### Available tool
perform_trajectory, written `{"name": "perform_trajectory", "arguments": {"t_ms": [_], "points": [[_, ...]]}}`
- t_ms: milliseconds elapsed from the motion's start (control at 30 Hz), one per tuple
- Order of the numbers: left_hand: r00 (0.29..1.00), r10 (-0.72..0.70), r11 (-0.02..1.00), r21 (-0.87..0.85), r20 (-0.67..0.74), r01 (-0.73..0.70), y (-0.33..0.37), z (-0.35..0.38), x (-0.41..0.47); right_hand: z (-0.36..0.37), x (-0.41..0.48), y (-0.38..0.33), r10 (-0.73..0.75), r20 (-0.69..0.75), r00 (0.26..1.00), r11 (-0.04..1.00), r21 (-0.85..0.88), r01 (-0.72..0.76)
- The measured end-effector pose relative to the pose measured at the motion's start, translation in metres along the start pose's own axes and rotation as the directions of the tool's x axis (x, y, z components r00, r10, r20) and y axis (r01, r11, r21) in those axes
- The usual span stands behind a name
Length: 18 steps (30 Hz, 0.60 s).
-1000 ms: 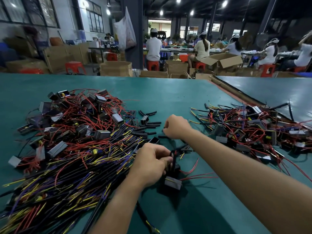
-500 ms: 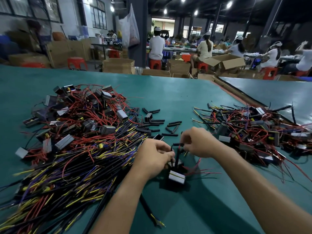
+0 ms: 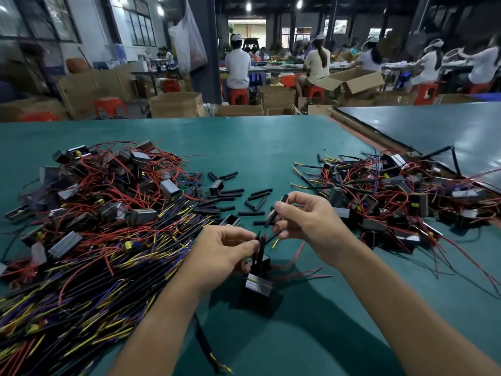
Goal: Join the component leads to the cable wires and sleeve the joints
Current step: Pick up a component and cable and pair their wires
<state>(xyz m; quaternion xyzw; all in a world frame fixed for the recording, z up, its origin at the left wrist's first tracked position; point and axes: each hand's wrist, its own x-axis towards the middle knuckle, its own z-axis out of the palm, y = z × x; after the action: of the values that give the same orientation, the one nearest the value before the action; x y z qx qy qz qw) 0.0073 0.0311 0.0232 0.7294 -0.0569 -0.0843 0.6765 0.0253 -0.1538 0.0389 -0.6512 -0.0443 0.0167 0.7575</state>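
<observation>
Your left hand has thumb and forefinger pinched round the black leads that stand up from the component, which is the small black block near the middle of the table, just under that hand and between your forearms. I can't tell if it's resting on the table or hanging. Your right hand is curled, pinching a short black sleeve slantwise. It may hold a second one, too blurred to say. The sleeve is near the lead tips but not on them yet.

Risks, judged from this:
- The sleeve mouth could catch on a splayed wire end and fold it over instead of sliding on, because the leads are bunched tightly in one pinch.
- With a light fingertip hold the sleeve could pop out and drop among the loose sleeves just beyond.
- If the block is hanging, its weight pulls on whatever you pinch and strains any joint there.
- The free red leads trailing right could snag your right wrist.
- The cable runs near under your left forearm, so a lift of that arm could drag it.
- The left pile sits close, so stray wires could tangle in.
</observation>
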Motion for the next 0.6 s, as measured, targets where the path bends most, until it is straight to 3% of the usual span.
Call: {"name": "perform_trajectory", "arguments": {"t_ms": [467,533,600], "points": [[0.999,0.034,0.999,0.040,0.011,-0.034,-0.004,0.000,0.001,0.000,0.000,0.000,-0.138,-0.039,0.990,0.978,-0.163,0.130],[0.999,0.035,0.999,0.040,0.011,-0.035,-0.005,-0.001,0.001,-0.007,0.005,0.007,-0.211,-0.104,0.972,0.911,-0.382,0.156],[0.999,0.034,0.998,0.045,0.010,-0.034,-0.004,0.000,0.001,-0.016,0.010,0.016,-0.299,-0.143,0.944,0.711,-0.692,0.120]]}}
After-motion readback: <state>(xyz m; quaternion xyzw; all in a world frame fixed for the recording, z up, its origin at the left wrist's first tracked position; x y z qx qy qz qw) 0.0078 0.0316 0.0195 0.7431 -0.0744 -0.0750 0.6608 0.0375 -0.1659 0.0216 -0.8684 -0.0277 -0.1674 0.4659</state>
